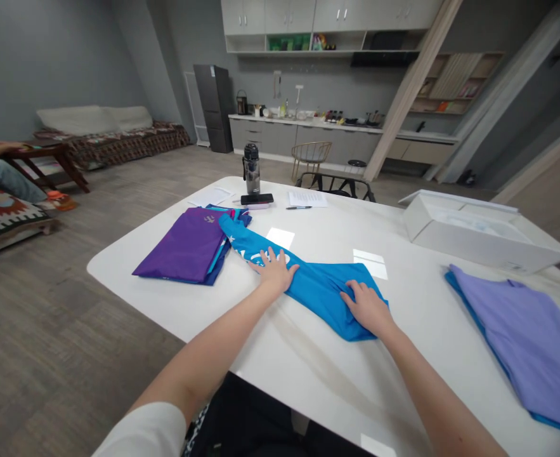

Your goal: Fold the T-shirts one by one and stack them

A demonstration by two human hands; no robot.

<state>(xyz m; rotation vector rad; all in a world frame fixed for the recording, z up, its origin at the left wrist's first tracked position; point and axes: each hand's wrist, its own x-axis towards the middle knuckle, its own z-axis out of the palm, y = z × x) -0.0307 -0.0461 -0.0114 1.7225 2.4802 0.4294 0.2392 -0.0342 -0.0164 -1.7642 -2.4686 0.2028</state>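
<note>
A bright blue garment (320,285) lies folded long and narrow across the white table (270,330), with white print near its left part. My left hand (274,271) rests flat on the print, fingers spread. On the wider right end lies my right hand (366,308), its fingers slightly bent and apart, pressing on the cloth without gripping it. The garment's narrow far-left end overlaps the edge of a stack of folded clothes (187,244), purple on top with blue layers beneath.
To the right, a lilac garment (531,336) lies over a blue one. Behind it stands an open white box (474,238). Toward the far edge are a water bottle (252,171), a black phone-like object (257,198), a pen (299,207) and papers (314,198). A person's leg (8,181) shows at far left.
</note>
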